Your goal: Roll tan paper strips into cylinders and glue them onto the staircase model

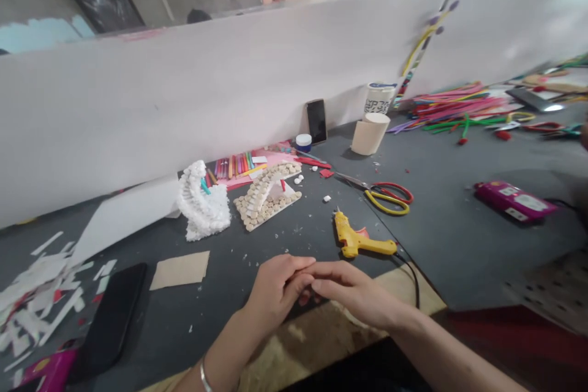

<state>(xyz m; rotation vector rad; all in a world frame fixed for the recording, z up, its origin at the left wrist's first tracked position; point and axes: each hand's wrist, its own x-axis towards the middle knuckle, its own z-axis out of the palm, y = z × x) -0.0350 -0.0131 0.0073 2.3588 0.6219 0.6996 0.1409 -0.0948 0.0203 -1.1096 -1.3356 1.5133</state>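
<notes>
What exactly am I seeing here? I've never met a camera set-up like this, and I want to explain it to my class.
This picture comes from a camera worn on a person's head, looking forward and down, so the bare hands are that person's own. The left hand and right hand touch at the fingers, and nothing held shows clearly. On the dark table, the yellow glue gun lies nearest them. Farther off are scissors, a small arch of round beige pieces and colourful pipe cleaners.

Glue gun (359, 237) blocks right hand (356, 293), scissors (388, 197) beyond
</notes>
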